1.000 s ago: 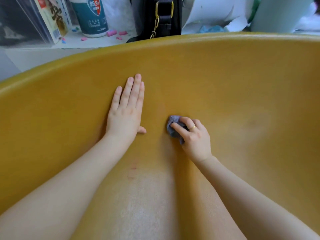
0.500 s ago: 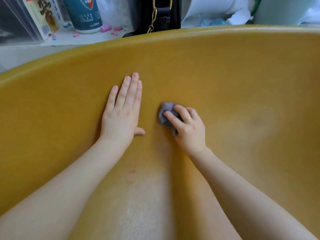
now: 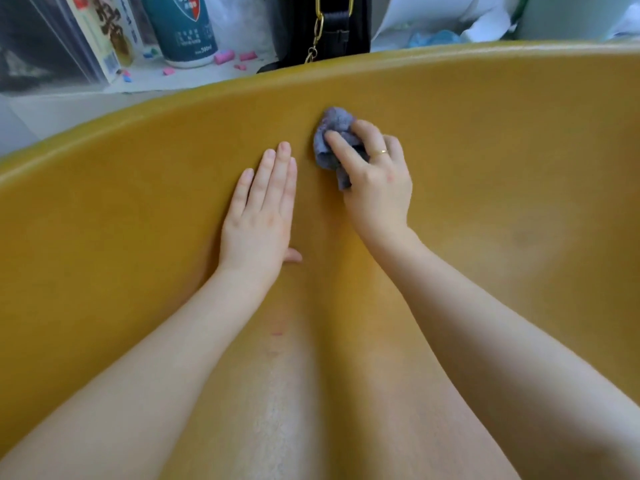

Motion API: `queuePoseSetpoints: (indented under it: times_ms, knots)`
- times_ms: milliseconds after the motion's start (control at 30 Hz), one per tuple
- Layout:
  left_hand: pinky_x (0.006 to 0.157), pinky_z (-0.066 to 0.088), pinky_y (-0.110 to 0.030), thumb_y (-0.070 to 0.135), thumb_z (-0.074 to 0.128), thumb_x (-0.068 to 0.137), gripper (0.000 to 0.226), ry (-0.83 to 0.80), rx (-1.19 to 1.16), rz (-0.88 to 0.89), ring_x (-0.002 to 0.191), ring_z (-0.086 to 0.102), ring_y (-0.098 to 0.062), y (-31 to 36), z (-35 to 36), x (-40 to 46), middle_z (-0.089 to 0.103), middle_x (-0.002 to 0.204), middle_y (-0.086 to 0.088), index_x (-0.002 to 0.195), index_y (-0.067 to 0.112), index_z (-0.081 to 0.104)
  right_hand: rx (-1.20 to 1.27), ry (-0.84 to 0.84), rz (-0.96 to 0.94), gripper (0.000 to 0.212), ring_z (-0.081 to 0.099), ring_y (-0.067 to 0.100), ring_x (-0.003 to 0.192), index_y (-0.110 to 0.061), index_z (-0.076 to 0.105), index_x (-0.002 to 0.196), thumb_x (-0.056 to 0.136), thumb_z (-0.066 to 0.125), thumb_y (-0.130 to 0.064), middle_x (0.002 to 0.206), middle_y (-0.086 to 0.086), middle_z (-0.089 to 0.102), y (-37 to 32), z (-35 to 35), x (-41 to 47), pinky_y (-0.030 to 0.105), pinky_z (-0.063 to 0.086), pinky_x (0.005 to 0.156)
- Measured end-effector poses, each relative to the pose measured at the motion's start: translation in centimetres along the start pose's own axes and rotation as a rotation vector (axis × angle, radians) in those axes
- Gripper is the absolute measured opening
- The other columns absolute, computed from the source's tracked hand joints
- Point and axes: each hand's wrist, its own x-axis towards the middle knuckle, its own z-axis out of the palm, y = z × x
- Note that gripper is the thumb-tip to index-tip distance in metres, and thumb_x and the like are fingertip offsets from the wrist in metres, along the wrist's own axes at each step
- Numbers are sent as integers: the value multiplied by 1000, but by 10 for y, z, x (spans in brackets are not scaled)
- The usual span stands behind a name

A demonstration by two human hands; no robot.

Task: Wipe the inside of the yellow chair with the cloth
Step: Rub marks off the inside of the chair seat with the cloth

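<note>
The yellow chair (image 3: 485, 140) fills the view as a curved shell, its rim arching across the top. A small grey-blue cloth (image 3: 330, 142), crumpled, lies against the inner back wall just below the rim. My right hand (image 3: 375, 181) grips the cloth with curled fingers and presses it to the wall; a ring shows on one finger. My left hand (image 3: 259, 216) lies flat on the chair's inner wall, fingers straight and together, just left of and below the cloth.
Beyond the rim stands a white surface with a teal and white bottle (image 3: 180, 29), a printed box (image 3: 104, 36), small pink and blue bits (image 3: 225, 57) and a black bag with a gold chain (image 3: 322, 26). A faint dark smudge (image 3: 523, 237) marks the chair's right wall.
My right hand has slid the cloth up the chair's back wall toward the rim. My left hand has stayed flat in the same place.
</note>
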Motion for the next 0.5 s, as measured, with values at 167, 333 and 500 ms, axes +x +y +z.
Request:
queuePoseSetpoints:
  times_ms: [167,333,500]
  knots:
    - [116,4,-35,70,66,57,138,-49,-24,-6,145,0,-25,1,-7,-2,-7,157,-14,141,-2,-16,70,-377,-123,37,42,22,85,-20,73,97,73,45,-21,104,8,68,4,-32,-115,24,45,45]
    - [115,-5,-36,54,68,72,126,-166,-191,-27,143,-14,-25,7,-15,-16,-23,153,-13,143,2,-23,75,-594,-70,36,53,27,73,-23,74,88,54,81,-14,93,7,68,-2,-59,-151,18,37,37]
    - [115,-6,-39,64,66,66,132,-291,-176,-3,143,-17,-27,2,-5,-44,-28,151,-15,143,5,-24,30,-539,-7,25,57,28,62,-22,73,85,64,60,-16,83,8,62,-8,-51,-116,17,30,41]
